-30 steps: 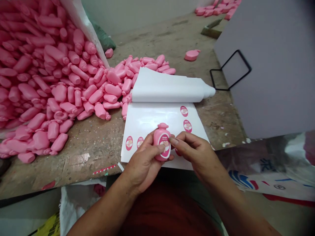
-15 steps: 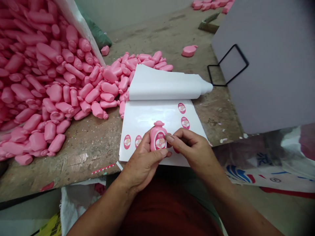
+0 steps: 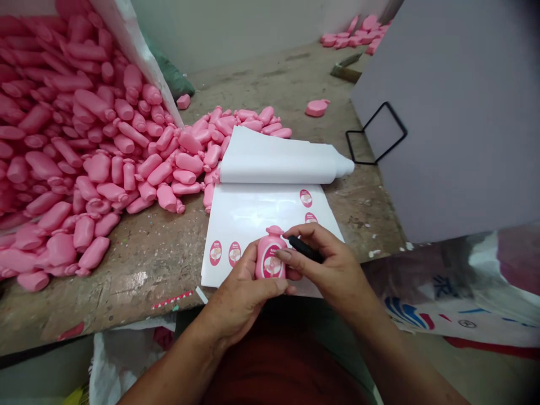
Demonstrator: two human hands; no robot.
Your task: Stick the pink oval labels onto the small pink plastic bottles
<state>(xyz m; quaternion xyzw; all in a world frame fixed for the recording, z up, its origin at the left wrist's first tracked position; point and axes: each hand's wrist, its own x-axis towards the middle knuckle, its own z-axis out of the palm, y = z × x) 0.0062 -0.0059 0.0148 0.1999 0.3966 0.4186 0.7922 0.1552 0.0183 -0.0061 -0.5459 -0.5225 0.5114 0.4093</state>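
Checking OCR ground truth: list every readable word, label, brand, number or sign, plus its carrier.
"BAB", end hidden: label on the pink bottle; smaller print unreadable.
"BABY", tiny: stickers on the white sheet; lines below too small.
"®": printed bag at right.
Too blurred: dark character, same bag.
No readable numbers.

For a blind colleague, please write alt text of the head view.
The left hand holds a labelled pink bottle; the right hand holds a black tool beside it. Below lies a sticker sheet; bottles are heaped at left.
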